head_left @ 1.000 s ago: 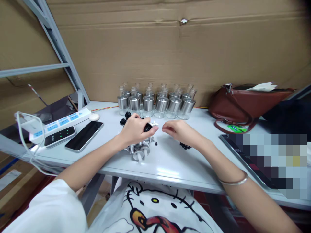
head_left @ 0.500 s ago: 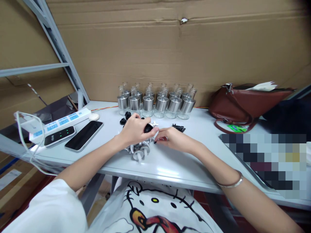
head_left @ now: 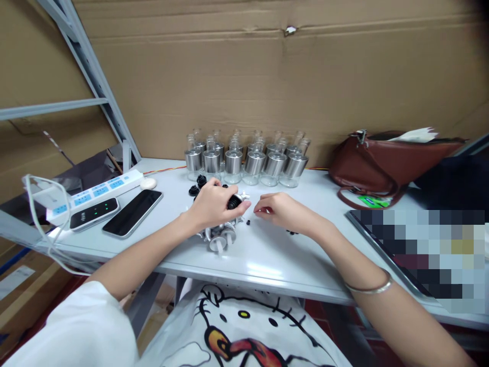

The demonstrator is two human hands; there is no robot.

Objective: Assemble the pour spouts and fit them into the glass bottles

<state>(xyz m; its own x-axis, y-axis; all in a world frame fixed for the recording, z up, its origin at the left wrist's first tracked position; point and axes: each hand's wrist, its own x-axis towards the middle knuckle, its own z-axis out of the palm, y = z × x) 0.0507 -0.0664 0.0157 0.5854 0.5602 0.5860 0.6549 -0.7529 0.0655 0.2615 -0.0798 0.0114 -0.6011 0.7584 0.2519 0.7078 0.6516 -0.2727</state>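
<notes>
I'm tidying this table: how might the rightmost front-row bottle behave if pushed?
The bottle looks fragile, with a clear glass neck and base. Its shiny, metal-looking sleeve might be slippery to grip. Pushed left, it would probably knock the neighbouring bottle close beside it.

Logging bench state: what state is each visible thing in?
Left hand: gripping a black-and-silver piece
Right hand: fingers curled, grip unclear
Small black part: loose on table
Silver pieces: clustered on table
Bottles: upright, in two rows
Phone: screen dark
Black-and-white device: green lights on
Power strip: on/off unclear
Handbag: open, white paper sticking out
</notes>
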